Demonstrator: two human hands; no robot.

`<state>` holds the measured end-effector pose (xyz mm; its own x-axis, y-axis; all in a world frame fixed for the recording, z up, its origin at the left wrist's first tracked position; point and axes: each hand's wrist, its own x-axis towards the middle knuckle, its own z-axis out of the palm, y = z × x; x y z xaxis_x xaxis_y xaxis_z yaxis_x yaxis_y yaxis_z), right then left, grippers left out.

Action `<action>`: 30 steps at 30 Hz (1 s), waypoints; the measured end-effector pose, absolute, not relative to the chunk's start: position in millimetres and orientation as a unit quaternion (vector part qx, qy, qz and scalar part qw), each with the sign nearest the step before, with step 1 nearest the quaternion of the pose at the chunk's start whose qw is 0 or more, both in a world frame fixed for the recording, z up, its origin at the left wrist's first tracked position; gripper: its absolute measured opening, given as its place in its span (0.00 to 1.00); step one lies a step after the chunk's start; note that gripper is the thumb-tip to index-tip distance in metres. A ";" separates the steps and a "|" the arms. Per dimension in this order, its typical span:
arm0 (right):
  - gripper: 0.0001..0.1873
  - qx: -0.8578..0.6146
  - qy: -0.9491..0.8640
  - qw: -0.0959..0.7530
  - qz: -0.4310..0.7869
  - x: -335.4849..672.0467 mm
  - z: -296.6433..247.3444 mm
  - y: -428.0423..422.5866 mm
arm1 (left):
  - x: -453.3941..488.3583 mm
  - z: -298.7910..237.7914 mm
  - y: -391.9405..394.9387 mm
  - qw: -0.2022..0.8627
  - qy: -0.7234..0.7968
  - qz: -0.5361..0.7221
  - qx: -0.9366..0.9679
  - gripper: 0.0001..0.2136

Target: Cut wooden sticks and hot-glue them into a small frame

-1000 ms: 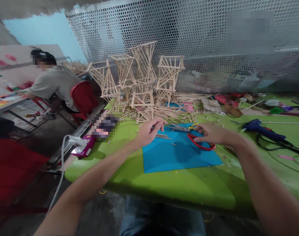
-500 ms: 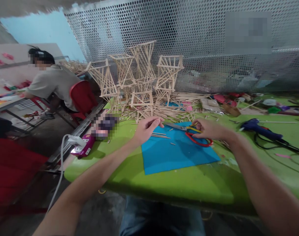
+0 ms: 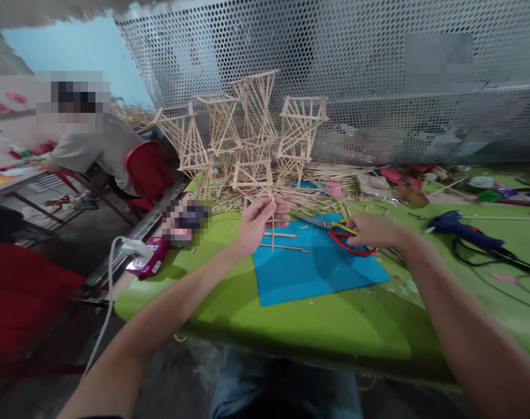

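Note:
My left hand (image 3: pixel 261 224) pinches a thin wooden stick (image 3: pixel 273 233) between thumb and fingers, and the stick points down over a blue sheet (image 3: pixel 308 273). My right hand (image 3: pixel 369 231) grips a pair of scissors (image 3: pixel 334 227) by its red and yellow handles. The metal blades point left, toward my left hand, just above the sheet. Beneath the held stick, a few cut sticks (image 3: pixel 284 247) lie on the blue sheet. Behind my hands stands a framework of wooden sticks (image 3: pixel 251 145) with several flared towers, and loose sticks (image 3: pixel 291 198) are heaped around its base.
A blue glue gun (image 3: pixel 465 230) with a black cord lies on the green table (image 3: pixel 312 337) to the right. A purple power strip (image 3: pixel 149 262) sits at the left edge. Perforated metal sheeting (image 3: pixel 360 70) rises behind. A person (image 3: pixel 99 145) sits at another table.
My left hand has turned, and the stick in it now shows hanging downward. The cut sticks on the sheet have shifted slightly. My right hand stays almost in place with the scissors.

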<state>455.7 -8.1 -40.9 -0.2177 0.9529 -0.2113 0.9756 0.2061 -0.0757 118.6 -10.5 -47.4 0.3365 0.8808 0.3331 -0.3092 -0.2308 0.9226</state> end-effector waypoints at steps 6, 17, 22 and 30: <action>0.16 0.657 0.753 0.025 -0.034 455.9 -37.4 -13.7 | 117.2 -44.8 -9.8 0.553 0.269 0.525 0.588 0.17; 0.17 0.505 0.670 -0.340 -0.425 429.2 -31.4 -31.9 | 116.0 -33.9 -14.4 0.513 0.257 0.553 0.605 0.15; 0.24 0.481 0.627 -0.396 -0.467 400.0 -31.4 -49.5 | 116.8 -34.5 -16.8 0.484 0.251 0.545 0.636 0.15; 0.25 0.557 0.657 -0.459 -0.220 378.5 -36.3 -50.5 | 117.4 -35.6 -20.2 0.507 0.233 0.531 0.638 0.14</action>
<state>378.5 -50.5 -36.3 0.0409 0.9329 0.3579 0.5290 0.2837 -0.7998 117.4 -20.2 -35.6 0.3281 0.8352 0.4414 -0.2417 -0.3775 0.8939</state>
